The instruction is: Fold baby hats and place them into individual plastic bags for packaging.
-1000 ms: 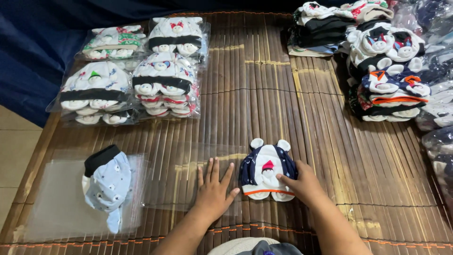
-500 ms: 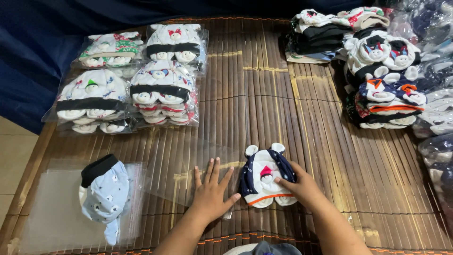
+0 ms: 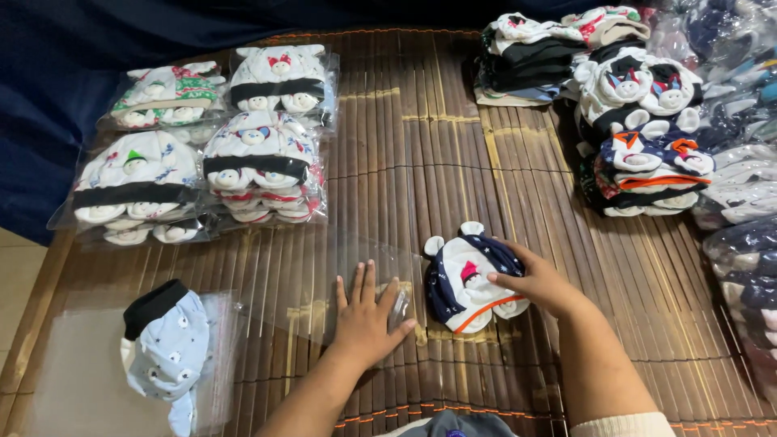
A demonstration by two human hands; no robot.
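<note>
Now the left hand (image 3: 366,317) lies flat with fingers spread on the clear plastic bag (image 3: 340,283), a touch nearer the hat than a second ago. Just to its right, the right hand (image 3: 538,279) cups the navy eared hat (image 3: 465,279), fingers curled over its far edge; the hat has slid toward the bag's mouth, so bagging looks close. Well left of the left hand lies a pale blue hat (image 3: 162,348) on the bamboo mat (image 3: 421,162)
</note>
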